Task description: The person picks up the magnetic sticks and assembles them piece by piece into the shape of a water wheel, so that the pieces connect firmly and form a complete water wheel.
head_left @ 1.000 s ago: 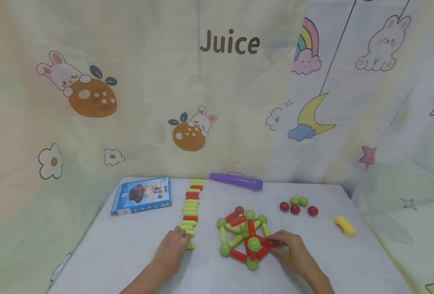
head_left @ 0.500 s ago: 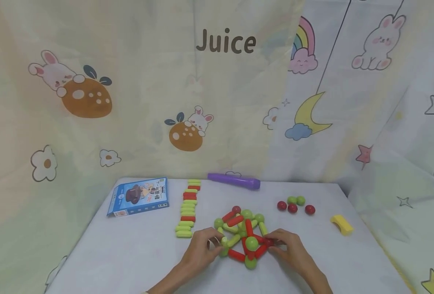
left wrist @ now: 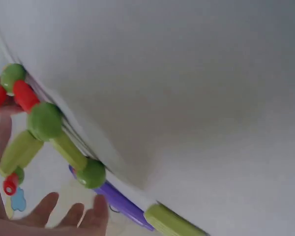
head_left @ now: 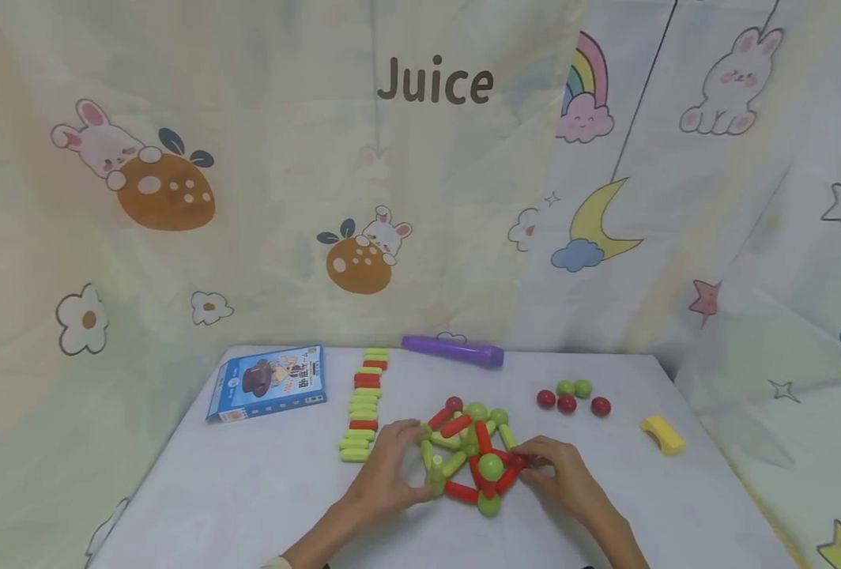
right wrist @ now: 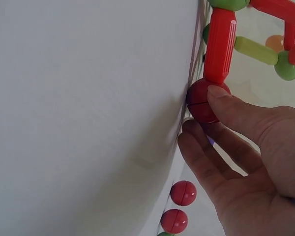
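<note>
Head view: both hands are working on a rod-and-ball structure (head_left: pixel 472 454) of red and green pieces that is sitting near the front middle of the white desk (head_left: pixel 250 490). The left hand (head_left: pixel 385 470) is resting against the structure's left side, fingers spread and fairly straight, reaching around the green rods; in the left wrist view the fingers (left wrist: pixel 64 216) are lying loose beside a green ball (left wrist: pixel 44 120), not closing on anything I can make out. The right hand (head_left: pixel 563 474) is holding the structure's right corner: in the right wrist view its thumb and fingers are pinching a red ball (right wrist: pixel 204 101) that is joined to a red rod (right wrist: pixel 220 44).

A row of spare rods (head_left: pixel 363 403) is lying just left of the structure. Loose balls (head_left: pixel 570 395) are sitting behind the right hand, apart from it.
</note>
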Tool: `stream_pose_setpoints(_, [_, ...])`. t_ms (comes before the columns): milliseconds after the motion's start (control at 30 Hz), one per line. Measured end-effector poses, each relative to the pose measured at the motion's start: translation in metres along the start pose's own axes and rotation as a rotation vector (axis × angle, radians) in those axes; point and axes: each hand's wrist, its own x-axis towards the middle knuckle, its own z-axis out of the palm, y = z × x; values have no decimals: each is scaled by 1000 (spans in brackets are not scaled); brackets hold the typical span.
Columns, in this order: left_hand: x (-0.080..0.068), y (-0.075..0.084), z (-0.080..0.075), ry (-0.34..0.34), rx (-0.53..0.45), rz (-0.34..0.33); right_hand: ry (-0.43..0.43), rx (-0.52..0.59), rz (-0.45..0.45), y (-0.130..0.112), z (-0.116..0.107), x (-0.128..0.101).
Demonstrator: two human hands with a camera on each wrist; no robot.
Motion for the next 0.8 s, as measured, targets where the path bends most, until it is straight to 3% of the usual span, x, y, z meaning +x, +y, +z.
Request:
stream_pose_setpoints(133, [4, -10, -2, -78, 163, -6, -6, 20, -97, 6, -1, 15])
stream_pose_setpoints(233, [2, -14, 1, -99, 259, -13, -24, 39, -159, 13, -5, 26])
stream_pose_setpoints(333, [0, -13, 5, -84, 327, -11, 69, 5, -159, 25, -20, 32])
stream_pose_setpoints(467, [-3, -4, 11, -57, 354, -29, 332, -145, -5, 48, -50, 33])
stream_pose_setpoints(533, [-5, 1, 15, -46, 377, -45, 377, -202, 97, 60, -64, 33])
stream_pose_setpoints(800, [-10, 22, 27, -37, 361, -150, 191, -273, 326, 87, -84, 30])
